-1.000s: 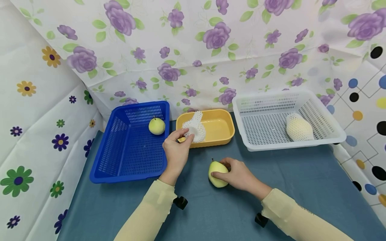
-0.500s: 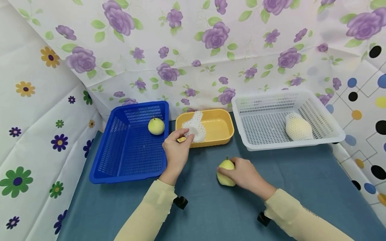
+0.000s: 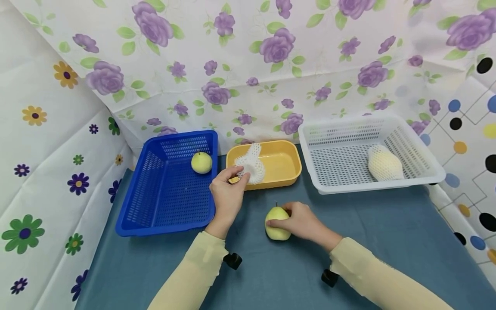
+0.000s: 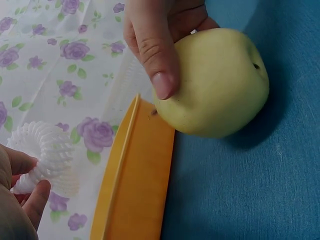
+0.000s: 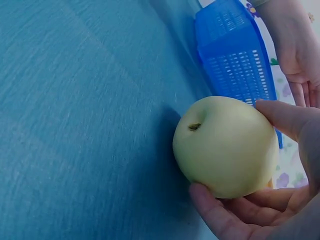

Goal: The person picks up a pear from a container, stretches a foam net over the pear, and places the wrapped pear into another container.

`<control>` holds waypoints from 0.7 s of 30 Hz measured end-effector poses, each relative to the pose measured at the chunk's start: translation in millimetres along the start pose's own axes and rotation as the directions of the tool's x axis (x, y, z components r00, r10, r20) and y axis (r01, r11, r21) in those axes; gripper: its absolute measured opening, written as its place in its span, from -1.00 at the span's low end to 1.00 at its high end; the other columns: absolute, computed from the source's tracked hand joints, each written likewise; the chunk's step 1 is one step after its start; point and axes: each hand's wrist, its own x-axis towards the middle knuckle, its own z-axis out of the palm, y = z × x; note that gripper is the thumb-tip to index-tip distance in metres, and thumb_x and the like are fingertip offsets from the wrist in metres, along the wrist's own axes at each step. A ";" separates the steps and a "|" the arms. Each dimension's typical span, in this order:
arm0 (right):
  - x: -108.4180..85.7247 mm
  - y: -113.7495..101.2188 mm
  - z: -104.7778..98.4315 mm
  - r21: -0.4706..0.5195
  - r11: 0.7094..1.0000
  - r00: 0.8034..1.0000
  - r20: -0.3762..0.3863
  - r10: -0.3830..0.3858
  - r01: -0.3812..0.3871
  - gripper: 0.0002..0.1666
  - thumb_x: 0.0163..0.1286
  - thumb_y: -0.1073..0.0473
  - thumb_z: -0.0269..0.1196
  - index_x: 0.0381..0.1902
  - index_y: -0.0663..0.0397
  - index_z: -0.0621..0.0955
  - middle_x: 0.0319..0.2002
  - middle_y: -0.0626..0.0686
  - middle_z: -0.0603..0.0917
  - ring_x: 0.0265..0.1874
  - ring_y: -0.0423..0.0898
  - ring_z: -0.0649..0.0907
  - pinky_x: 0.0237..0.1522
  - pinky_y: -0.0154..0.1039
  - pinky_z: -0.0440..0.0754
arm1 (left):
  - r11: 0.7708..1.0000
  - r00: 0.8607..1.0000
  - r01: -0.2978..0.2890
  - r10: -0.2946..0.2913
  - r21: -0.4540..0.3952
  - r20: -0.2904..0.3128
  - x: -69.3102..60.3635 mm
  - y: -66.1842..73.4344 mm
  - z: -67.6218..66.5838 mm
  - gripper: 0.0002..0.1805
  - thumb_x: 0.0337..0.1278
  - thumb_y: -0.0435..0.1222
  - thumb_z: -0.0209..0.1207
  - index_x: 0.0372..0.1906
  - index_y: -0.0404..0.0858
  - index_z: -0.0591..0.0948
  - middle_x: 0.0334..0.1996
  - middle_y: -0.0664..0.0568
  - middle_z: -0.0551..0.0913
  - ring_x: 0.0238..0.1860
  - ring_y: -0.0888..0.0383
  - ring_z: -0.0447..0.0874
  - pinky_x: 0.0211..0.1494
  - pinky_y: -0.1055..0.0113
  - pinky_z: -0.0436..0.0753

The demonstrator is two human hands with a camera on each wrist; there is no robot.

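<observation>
My right hand point(image 3: 304, 221) grips a yellow-green pear point(image 3: 276, 228) in front of the yellow tray point(image 3: 280, 183); its stem points up. Thumb and fingers lie round the same pear point(image 5: 225, 145) in the right wrist view. A white foam net point(image 3: 253, 168) is pinched between the thumb and fingers of my left hand point(image 3: 226, 193), over the left part of the tray. In the left wrist view the net point(image 4: 50, 155) flares out from the fingertips, beside the other hand's pear point(image 4: 217, 82).
A blue basket point(image 3: 162, 228) on the left holds one bare pear point(image 3: 201, 162). On the right, a white basket point(image 3: 372, 188) contains a pear in a foam net point(image 3: 384, 163). A flowered cloth point(image 3: 248, 64) hangs behind the containers.
The right hand and its pear shifted slightly right, then back left past where they began, and the pear now stands more upright. My left hand has stayed in place with the net.
</observation>
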 end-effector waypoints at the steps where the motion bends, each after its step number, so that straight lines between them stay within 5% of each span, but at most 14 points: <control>1: 0.3 -0.4 -0.5 0.002 1.000 1.000 -0.003 -0.002 0.002 -0.45 -0.06 -0.38 0.36 -0.33 -0.08 0.65 -0.53 -0.08 0.64 -0.60 -0.13 0.56 -0.59 -0.25 0.50 | 1.000 1.000 0.000 0.000 -0.003 -0.001 0.0 -0.4 0.1 -0.78 -0.12 -0.22 0.41 -0.27 -0.11 0.74 -0.23 0.14 0.70 -0.19 0.26 0.64 -0.22 0.20 0.73; 7: -0.8 -1.5 -5.5 0.023 1.000 1.000 0.003 0.010 -0.010 -0.40 0.03 -0.33 0.34 -0.14 -0.04 0.64 -0.40 -0.08 0.67 -0.49 -0.16 0.59 -0.50 -0.27 0.54 | 1.000 1.000 -0.005 0.005 0.015 -0.007 0.4 -3.7 0.0 -0.79 -0.12 -0.20 0.41 -0.27 -0.06 0.74 -0.25 0.18 0.70 -0.21 0.28 0.62 -0.21 0.32 0.70; 14: -5.2 -4.7 -5.7 0.017 0.998 0.998 0.007 0.061 -0.061 -0.10 0.00 -0.42 0.29 0.13 0.07 0.52 -0.06 0.00 0.65 -0.09 -0.14 0.64 -0.18 -0.21 0.66 | 1.000 1.000 -0.010 0.010 0.010 -0.006 0.7 -4.6 -0.1 -0.78 -0.13 -0.19 0.41 -0.26 -0.07 0.75 -0.24 0.16 0.71 -0.20 0.27 0.63 -0.20 0.27 0.71; 21: -6.1 -7.1 -1.0 0.004 1.000 1.000 0.010 0.030 -0.030 -0.15 0.02 -0.41 0.29 0.11 0.05 0.53 -0.08 -0.03 0.66 -0.09 -0.14 0.64 -0.15 -0.17 0.65 | 1.000 1.000 0.001 -0.001 0.003 -0.007 -0.6 -7.4 -0.7 -0.79 -0.12 -0.19 0.41 -0.27 -0.07 0.74 -0.24 0.18 0.70 -0.24 0.30 0.62 -0.27 0.39 0.69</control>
